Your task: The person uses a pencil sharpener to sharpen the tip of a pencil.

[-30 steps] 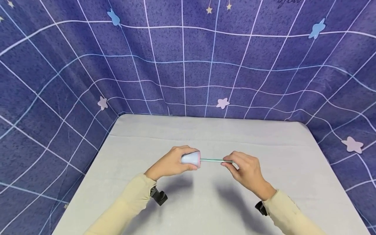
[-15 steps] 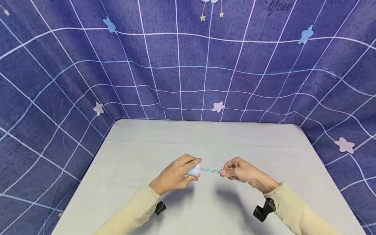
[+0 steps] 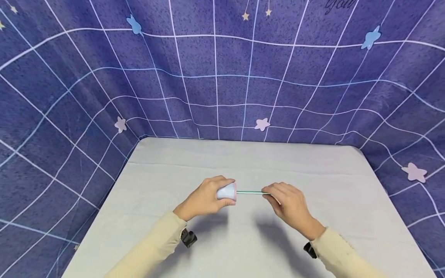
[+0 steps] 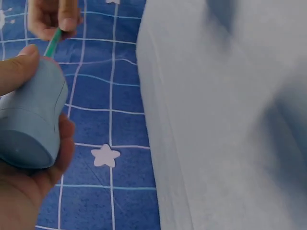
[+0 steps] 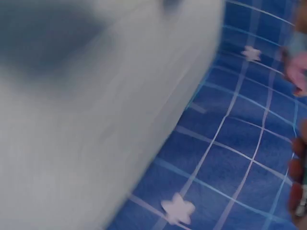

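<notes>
My left hand (image 3: 203, 197) grips a light blue pencil sharpener (image 3: 226, 192) with a pink rim, held sideways above the table. In the left wrist view the sharpener (image 4: 36, 108) shows its rounded, waisted body and flat base, with the thumb on one side and fingers round the other. A thin green pencil (image 3: 249, 192) runs into the pink end; its tip is hidden inside. Some way along the pencil, my right hand (image 3: 289, 204) pinches it between thumb and fingers. At the right edge of the right wrist view, only part of the right hand (image 5: 298, 167) shows.
Both hands are over a table (image 3: 243, 158) covered in white cloth. Behind and beside it hangs a dark blue curtain (image 3: 194, 88) with grid lines and stars. Black wrist cameras (image 3: 189, 238) sit below the beige sleeves (image 3: 153, 243).
My right hand rolled over half a second ago and has turned back now, still pinching the pencil. The left hand keeps its grip on the sharpener; the head view shifted slightly.
</notes>
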`<state>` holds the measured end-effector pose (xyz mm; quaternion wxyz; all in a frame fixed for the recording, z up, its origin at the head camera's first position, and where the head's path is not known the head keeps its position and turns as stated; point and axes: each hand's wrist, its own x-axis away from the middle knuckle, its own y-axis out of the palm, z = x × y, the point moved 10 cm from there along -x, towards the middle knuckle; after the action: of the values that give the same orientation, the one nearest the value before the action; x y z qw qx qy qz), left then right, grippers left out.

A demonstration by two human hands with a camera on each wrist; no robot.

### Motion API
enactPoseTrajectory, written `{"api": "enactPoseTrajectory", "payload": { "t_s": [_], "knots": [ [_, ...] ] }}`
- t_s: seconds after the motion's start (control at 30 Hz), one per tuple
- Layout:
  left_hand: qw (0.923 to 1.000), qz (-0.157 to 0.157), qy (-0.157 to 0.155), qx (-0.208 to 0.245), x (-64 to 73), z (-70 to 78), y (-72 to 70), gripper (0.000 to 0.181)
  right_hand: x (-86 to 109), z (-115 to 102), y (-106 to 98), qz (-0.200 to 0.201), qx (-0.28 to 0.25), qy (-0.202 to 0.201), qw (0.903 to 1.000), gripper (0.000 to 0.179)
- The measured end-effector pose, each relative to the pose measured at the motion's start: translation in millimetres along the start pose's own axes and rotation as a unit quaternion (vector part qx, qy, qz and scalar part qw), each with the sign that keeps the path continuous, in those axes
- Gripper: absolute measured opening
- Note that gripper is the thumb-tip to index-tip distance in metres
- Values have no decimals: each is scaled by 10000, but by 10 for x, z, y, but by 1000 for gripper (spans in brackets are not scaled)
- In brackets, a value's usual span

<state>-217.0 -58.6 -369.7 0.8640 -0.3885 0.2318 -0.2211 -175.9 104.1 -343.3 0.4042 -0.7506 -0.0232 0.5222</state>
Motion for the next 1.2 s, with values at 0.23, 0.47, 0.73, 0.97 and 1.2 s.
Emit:
{"api": "enactPoseTrajectory", "payload": {
  "t_s": [0.23,0.47,0.73,0.97,1.2],
  "knots": [
    [9912,-470,-230,1219,-59,-39,-13,27,18,-331,-175,1244,1478,-1500,9696,26],
    [9800,-1089,-439,1607,-95,-43,89,21,-49,-274,-136,668,687,-1194,9882,30],
    [9984,-76,567,40,-105,90,64,44,-6,321,286,-1723,-1889,2004,9458,15],
    [9614,686,2138,-1591,67,375,168,56,324,440,666,-3400,-4098,3686,7619,20],
    [9315,1253,2599,-2214,88,458,47,56,274,508,645,-3082,-3657,3772,7931,16]
  ]
}}
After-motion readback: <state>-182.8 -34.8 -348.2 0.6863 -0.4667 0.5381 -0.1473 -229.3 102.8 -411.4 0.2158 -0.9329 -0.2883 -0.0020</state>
